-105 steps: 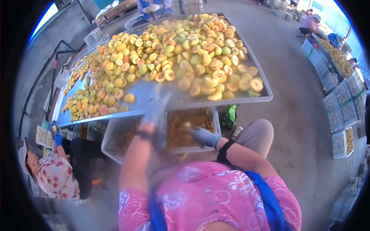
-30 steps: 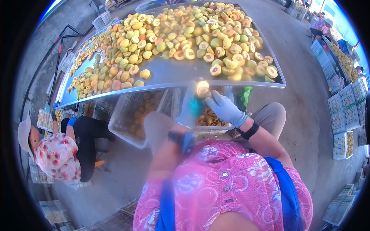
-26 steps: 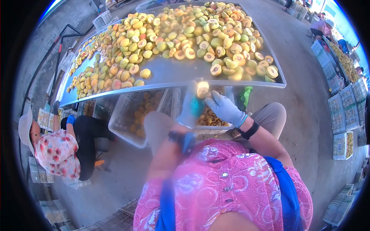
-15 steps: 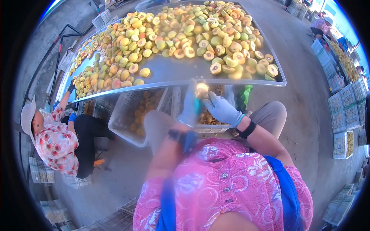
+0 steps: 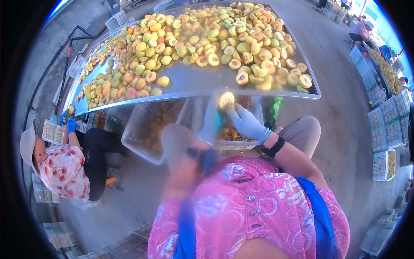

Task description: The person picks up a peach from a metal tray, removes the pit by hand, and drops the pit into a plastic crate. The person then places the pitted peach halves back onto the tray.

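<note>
Tabletop: a metal sheet heaped with halved fruit, with a bare strip along its near edge.
Crate: white, under the tabletop's near edge, with fruit inside.
Co-worker: sits off the tabletop's left corner, one blue glove raised to it.
Left hand: blurred, forearm angled up; its fingers are closed on the peach half from the left.
Right hand: gloved, elbow bent; its fingers curl up to the fruit's lower right edge, but whether they pinch it cannot be told.
Peach half: cut face up, just below the tabletop's near edge.
Change: 3.5 s ago both hands were low in the crate; half a second ago they were already raised here, barely shifted.
</note>
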`<state>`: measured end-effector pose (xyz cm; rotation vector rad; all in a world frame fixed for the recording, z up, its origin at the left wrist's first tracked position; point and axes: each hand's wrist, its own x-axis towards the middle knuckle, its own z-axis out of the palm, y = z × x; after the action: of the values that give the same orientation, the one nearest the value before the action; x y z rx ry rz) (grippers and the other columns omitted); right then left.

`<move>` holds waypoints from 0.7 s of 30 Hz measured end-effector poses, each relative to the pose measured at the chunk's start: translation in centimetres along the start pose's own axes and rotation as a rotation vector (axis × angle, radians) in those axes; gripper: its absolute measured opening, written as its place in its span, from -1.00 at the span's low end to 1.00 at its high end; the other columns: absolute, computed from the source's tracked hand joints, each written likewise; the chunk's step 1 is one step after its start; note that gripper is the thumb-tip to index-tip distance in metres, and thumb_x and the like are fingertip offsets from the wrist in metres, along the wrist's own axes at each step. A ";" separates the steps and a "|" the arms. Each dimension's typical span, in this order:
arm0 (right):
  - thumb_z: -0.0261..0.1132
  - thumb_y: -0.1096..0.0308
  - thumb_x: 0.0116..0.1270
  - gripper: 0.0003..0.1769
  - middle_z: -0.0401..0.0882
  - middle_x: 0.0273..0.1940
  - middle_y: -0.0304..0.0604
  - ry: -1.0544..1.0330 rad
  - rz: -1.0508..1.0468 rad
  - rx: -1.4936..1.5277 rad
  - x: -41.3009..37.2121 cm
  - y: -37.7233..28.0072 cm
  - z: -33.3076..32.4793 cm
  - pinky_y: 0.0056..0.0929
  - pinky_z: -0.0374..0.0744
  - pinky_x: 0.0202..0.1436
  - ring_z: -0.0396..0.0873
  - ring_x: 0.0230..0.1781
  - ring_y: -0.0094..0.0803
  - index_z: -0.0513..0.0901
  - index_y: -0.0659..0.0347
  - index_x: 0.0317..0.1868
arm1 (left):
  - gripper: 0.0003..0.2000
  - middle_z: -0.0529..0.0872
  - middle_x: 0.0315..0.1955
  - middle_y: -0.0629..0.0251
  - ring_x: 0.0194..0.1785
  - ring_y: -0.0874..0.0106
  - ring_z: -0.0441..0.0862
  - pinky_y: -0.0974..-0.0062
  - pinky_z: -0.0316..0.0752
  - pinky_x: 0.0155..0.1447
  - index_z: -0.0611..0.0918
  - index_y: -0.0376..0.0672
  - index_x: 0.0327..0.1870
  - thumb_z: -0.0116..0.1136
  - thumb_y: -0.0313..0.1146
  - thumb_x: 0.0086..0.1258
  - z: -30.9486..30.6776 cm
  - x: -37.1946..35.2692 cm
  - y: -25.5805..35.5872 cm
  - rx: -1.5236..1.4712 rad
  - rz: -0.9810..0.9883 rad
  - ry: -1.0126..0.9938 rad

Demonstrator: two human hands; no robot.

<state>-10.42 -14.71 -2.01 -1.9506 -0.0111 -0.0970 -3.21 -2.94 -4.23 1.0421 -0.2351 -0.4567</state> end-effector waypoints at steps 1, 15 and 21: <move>0.01 0.10 0.50 -0.57 0.60 -0.29 0.18 0.001 -0.006 0.006 0.4 0.6 0.6 -0.19 0.53 -0.16 0.60 -0.29 0.01 0.48 0.38 -0.08 | -0.53 0.61 -0.07 0.20 -0.05 0.45 0.60 0.50 0.57 -0.01 0.52 -0.19 0.06 -0.18 0.08 0.54 0.8 -0.6 -0.5 -0.017 0.222 0.079; -0.04 -0.19 0.46 -0.39 0.42 -0.50 -0.32 -0.399 0.363 0.423 0.1 -2.3 -0.5 -0.57 0.26 -0.76 0.30 -0.75 -0.59 0.43 0.26 0.05 | -0.44 0.64 -0.19 0.15 -0.08 0.31 0.63 0.30 0.60 0.01 0.58 -0.25 -0.15 -0.12 0.18 0.47 0.3 -0.7 2.4 -0.311 -0.184 0.128; 0.00 -0.23 0.44 -0.48 0.28 -0.56 -0.50 -0.495 0.511 0.711 0.1 -1.9 -1.0 -0.62 0.08 -0.75 0.13 -0.76 -0.67 0.50 0.07 -0.06 | -0.39 0.65 -0.15 0.12 -0.12 0.31 0.64 0.31 0.62 -0.04 0.59 -0.28 -0.15 -0.14 0.23 0.45 -0.7 -0.4 1.6 0.056 0.196 0.108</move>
<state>-10.50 -14.94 0.18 -1.1775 0.1111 0.6458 -2.88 -1.56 -3.20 1.0828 -0.2520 -0.2176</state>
